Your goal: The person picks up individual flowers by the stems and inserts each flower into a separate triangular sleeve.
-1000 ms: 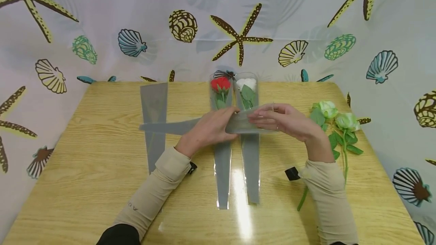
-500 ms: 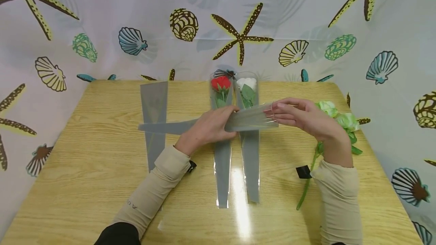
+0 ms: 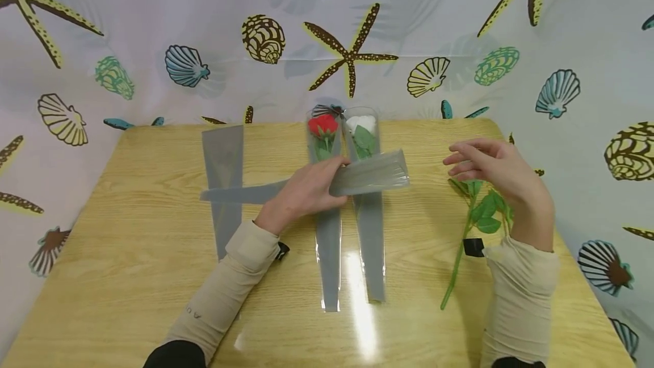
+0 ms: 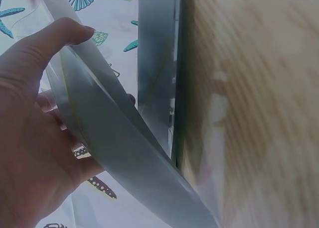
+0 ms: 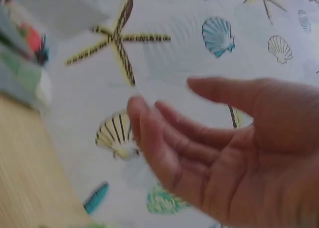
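The left hand (image 3: 305,192) grips a translucent grey flower sleeve (image 3: 370,176), held crosswise over the sleeved red rose (image 3: 323,126) and white rose (image 3: 352,124). The right hand (image 3: 503,172), empty with fingers relaxed, hangs above leafy stems (image 3: 487,209) at right.

We find just one bit of lettering: a short run of small, dark characters (image 3: 193,312) on the beige sleeve (image 3: 230,280) of the person's left arm, seen in the head view. It sits on the forearm — nearer the black fabric (image 3: 176,354) than the wrist — and slants with the arm (one character looks like an A). The rest is too small for us to read.
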`<state>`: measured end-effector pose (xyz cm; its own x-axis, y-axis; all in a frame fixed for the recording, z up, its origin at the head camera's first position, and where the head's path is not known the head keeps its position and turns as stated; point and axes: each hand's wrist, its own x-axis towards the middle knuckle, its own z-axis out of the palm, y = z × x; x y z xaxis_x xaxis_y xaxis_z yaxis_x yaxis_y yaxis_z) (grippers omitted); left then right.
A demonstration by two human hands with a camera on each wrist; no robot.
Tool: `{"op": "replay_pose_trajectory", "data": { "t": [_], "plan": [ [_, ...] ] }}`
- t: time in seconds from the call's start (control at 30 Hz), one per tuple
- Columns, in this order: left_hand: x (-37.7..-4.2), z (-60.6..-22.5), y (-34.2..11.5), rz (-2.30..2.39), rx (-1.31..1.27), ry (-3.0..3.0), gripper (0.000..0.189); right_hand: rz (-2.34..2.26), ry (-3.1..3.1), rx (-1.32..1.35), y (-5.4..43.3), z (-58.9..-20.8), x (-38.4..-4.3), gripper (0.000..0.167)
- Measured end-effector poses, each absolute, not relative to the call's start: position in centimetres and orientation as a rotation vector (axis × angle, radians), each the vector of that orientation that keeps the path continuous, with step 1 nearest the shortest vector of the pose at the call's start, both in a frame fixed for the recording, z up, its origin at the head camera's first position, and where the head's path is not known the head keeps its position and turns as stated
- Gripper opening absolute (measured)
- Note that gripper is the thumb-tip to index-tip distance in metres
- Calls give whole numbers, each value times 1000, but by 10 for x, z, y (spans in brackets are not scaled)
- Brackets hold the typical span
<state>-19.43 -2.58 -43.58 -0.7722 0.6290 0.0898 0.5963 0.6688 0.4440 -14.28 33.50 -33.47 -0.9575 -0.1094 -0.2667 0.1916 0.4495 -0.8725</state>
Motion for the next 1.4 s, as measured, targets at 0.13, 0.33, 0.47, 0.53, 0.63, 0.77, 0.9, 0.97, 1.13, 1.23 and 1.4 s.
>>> {"op": "replay_pose_trajectory", "data": {
  "t": [0.13,0.33,0.47,0.53,0.63,0.77,0.9,0.97,1.13,1.23,1.4],
  "plan": [
    [-194,-435,-27,713,1030,2803,73,-1165,2535,249,358,-345,-146,64],
    [-194,-434,-26,708,1036,2810,72,-923,2625,440,383,-369,-150,50],
    [-193,-433,-25,704,1034,2816,71,-964,2607,514,390,-385,-155,41],
    [-192,-433,-25,701,1032,2819,70,-988,2584,541,392,-391,-157,36],
    [-192,-432,-26,693,1031,2822,70,-983,2548,566,393,-397,-160,31],
    [-192,-432,-26,690,1034,2821,70,-944,2512,561,394,-400,-163,30],
    [-193,-432,-27,686,1040,2820,69,-941,2513,542,395,-407,-164,29],
    [-193,-432,-28,682,1043,2823,69,-944,2516,525,394,-410,-165,30],
    [-193,-432,-29,679,1045,2828,68,-898,2590,485,390,-407,-166,36],
    [-194,-432,-30,679,1045,2827,67,-884,2655,462,385,-395,-162,39],
    [-195,-433,-31,687,1053,2809,68,-1047,2674,447,374,-368,-154,59]
  ]
}}
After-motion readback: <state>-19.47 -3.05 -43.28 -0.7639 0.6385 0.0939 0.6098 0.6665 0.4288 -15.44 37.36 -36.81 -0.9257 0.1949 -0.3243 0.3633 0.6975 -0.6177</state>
